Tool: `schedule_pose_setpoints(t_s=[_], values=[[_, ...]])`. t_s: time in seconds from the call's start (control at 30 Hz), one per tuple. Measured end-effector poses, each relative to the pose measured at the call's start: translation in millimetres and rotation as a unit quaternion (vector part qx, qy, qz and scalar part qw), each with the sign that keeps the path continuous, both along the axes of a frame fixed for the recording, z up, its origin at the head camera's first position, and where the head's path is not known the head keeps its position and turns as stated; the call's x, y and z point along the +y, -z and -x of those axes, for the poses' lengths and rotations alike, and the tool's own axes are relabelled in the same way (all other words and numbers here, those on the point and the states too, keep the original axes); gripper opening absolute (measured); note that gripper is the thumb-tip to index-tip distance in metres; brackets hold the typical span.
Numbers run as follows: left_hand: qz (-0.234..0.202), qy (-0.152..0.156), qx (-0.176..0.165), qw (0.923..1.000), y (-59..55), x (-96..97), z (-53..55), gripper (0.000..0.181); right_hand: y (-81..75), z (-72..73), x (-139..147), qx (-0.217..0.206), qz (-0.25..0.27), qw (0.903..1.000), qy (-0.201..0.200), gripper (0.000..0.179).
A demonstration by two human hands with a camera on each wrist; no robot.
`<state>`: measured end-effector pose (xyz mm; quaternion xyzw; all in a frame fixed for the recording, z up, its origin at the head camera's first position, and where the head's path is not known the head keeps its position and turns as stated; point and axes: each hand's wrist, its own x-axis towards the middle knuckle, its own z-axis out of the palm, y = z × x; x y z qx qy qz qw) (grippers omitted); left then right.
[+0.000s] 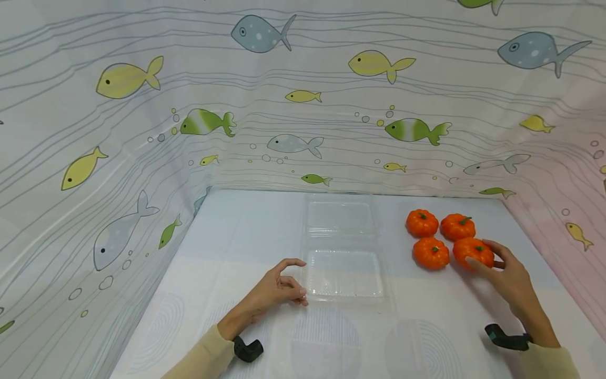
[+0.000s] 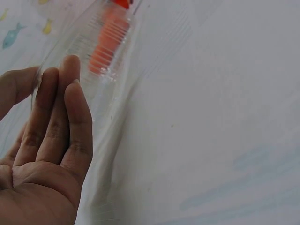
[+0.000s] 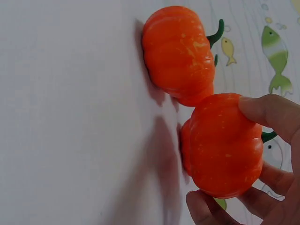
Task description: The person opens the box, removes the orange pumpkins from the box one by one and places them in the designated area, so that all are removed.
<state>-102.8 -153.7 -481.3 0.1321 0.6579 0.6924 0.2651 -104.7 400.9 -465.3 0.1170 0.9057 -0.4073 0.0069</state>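
My right hand [image 1: 511, 279] grips a small orange pumpkin [image 1: 475, 251], thumb on one side and fingers round the other. Its short green stem shows in the right wrist view, where the pumpkin [image 3: 227, 145] overlaps another behind it. Just left of it sits a second pumpkin [image 1: 431, 253], with two more, a third pumpkin [image 1: 422, 223] and another pumpkin [image 1: 457, 227], farther back. At the left edge of a clear plastic clamshell box [image 1: 345, 301] is my left hand [image 1: 274, 289], its digits spread loosely, fingertips right at the rim. The box lies unfolded, lid [image 1: 340, 215] at the back.
A pale cloth with faint circle patterns covers the table [image 1: 236, 226]. Behind and at both sides hangs a white curtain [image 1: 265, 100] printed with fish and wavy lines. A black wrist device [image 1: 248, 349] sits on the left wrist, and another device [image 1: 508, 338] on the right.
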Motion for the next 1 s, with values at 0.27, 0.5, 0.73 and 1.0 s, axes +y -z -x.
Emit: schedule_pose_setpoints(t_s=[0.27,0.5,0.73,1.0], values=[[-0.003,0.005,-0.001,1.0000,-0.4,-2.9,-2.9,0.073,12.5,2.6,2.0,-0.032,0.005,0.9995,-0.004,0.099],[-0.004,0.000,0.004,1.0000,-3.5,-3.3,-4.7,0.072,10.5,7.4,-2.1,-0.030,-0.001,0.9995,-0.003,0.098],[0.003,0.011,0.007,0.9999,-6.4,-0.5,-7.3,0.073,8.6,3.2,-0.3,-0.051,0.002,0.9987,0.000,0.099],[0.030,0.032,0.037,0.9984,-9.9,-4.3,-3.5,0.066,-2.2,1.2,2.0,-0.053,-0.008,0.9986,0.002,0.095]])
